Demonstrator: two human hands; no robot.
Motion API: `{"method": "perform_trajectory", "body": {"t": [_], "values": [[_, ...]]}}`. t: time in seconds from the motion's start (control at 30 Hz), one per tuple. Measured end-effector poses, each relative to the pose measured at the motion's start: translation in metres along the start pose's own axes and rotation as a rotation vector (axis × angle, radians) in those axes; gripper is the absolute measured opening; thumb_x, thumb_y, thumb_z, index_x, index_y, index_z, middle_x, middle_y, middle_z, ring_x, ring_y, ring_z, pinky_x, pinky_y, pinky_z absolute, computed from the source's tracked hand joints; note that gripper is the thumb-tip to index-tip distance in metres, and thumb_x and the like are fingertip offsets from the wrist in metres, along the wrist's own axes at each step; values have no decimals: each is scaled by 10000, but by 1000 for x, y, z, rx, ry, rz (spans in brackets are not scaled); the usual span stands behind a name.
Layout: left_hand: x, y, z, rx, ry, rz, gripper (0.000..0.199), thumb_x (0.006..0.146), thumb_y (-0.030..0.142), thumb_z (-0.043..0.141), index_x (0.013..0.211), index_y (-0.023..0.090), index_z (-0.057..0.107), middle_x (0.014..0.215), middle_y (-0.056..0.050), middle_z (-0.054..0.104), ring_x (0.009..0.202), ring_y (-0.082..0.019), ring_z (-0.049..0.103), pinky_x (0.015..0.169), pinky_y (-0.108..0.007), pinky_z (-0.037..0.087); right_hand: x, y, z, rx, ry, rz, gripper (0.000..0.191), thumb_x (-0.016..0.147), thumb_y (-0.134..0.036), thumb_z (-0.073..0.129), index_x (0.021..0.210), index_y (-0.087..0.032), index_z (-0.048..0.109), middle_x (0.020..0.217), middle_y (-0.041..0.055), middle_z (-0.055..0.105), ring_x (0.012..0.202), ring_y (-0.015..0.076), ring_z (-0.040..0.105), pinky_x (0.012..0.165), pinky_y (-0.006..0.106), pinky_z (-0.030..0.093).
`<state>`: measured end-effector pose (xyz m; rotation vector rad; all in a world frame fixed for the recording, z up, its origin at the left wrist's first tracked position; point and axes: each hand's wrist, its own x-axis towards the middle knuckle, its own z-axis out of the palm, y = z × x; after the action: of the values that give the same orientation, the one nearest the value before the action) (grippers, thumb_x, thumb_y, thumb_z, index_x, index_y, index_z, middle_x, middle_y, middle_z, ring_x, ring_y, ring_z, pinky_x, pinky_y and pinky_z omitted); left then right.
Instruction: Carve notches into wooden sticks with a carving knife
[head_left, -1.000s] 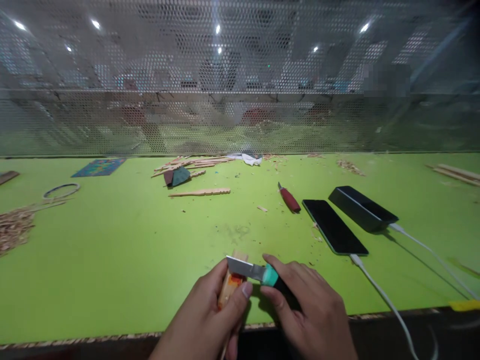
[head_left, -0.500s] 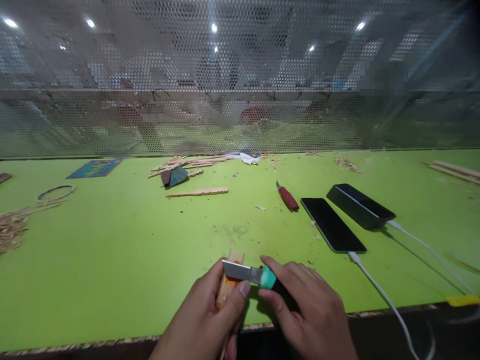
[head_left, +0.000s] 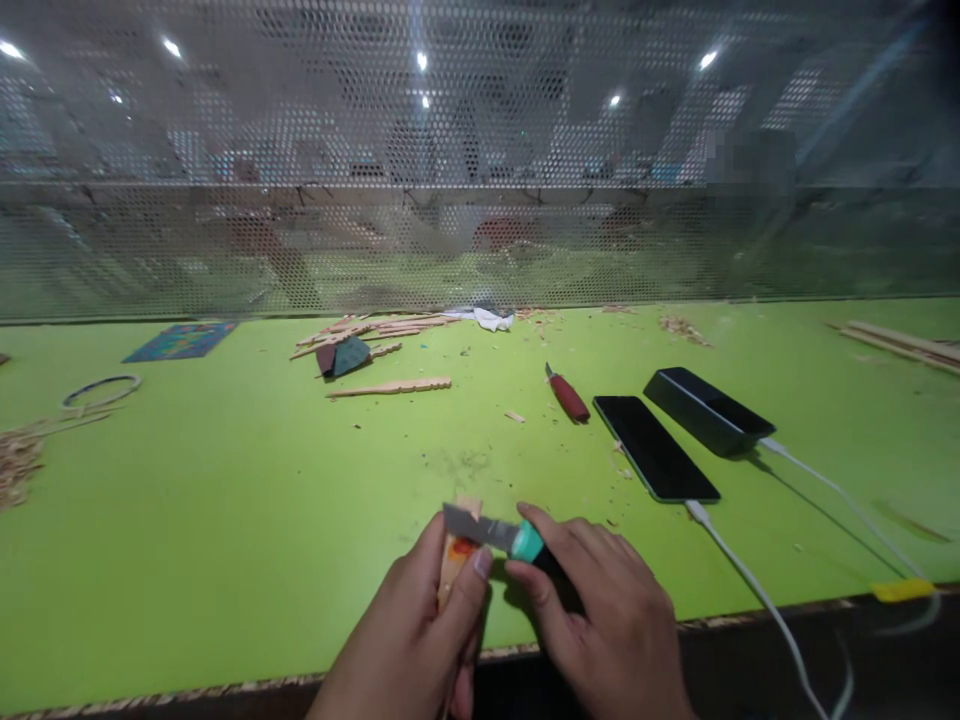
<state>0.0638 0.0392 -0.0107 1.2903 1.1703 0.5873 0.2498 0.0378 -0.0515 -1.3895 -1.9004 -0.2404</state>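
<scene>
Near the table's front edge, my left hand point(head_left: 420, 620) is closed around a narrow piece of wood point(head_left: 451, 572) with an orange-red stain near its upper end. My right hand point(head_left: 600, 605) grips a carving knife point(head_left: 527, 541) by its black and teal handle. The knife's flat grey blade lies across the upper part of the wood, pointing left. My left thumb presses on the wood just below the blade. The lower end of the wood is hidden in my left hand.
On the green table point(head_left: 225, 540) lie a red-handled knife point(head_left: 568, 397), a carved stick point(head_left: 397, 387), a phone point(head_left: 652, 450), a black box point(head_left: 705, 410) with a white cable, sandpaper point(head_left: 345, 356) and wood shavings point(head_left: 16, 465). A perforated metal screen point(head_left: 360, 250) stands behind.
The knife blade has shifted up along the wood toward its far end and tilted, uncovering more of the orange-red stain. The whole view has shifted slightly, moving the table items left.
</scene>
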Motion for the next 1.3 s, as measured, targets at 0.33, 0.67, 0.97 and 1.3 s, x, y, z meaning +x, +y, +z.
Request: {"method": "perform_trajectory", "body": {"t": [0.33, 0.67, 0.97, 1.3], "values": [[-4, 9, -9, -142, -49, -55, 635, 968, 702, 544, 1324, 181, 483, 562, 102, 475, 418, -88, 387, 444, -192, 330, 9, 0, 7, -113, 106, 152, 451, 1085, -552, 471, 1188, -187, 715, 868, 38, 739, 770, 229, 680, 690, 325, 436], [-2, 3, -6, -276, 1, -22, 630, 924, 655, 659, 1330, 184, 558, 649, 72, 487, 491, -89, 372, 447, -185, 304, -4, 10, -1, 62, -11, -15, 381, 1085, -478, 516, 1287, -186, 656, 868, 26, 710, 770, 211, 641, 720, 320, 444], [-2, 9, -11, -191, 21, 22, 491, 907, 600, 697, 1181, 192, 684, 746, 35, 533, 614, -116, 427, 556, -210, 358, -3, 6, -8, 125, -64, -76, 368, 1085, -466, 525, 1293, -190, 651, 855, 21, 716, 727, 196, 639, 670, 316, 439], [-6, 13, -11, -261, -29, -36, 513, 869, 589, 754, 1164, 186, 637, 670, 66, 480, 520, -88, 380, 462, -186, 302, 1, 4, 8, -33, 116, 191, 421, 1073, -565, 496, 1218, -230, 706, 864, 30, 739, 766, 232, 672, 678, 329, 435]]}}
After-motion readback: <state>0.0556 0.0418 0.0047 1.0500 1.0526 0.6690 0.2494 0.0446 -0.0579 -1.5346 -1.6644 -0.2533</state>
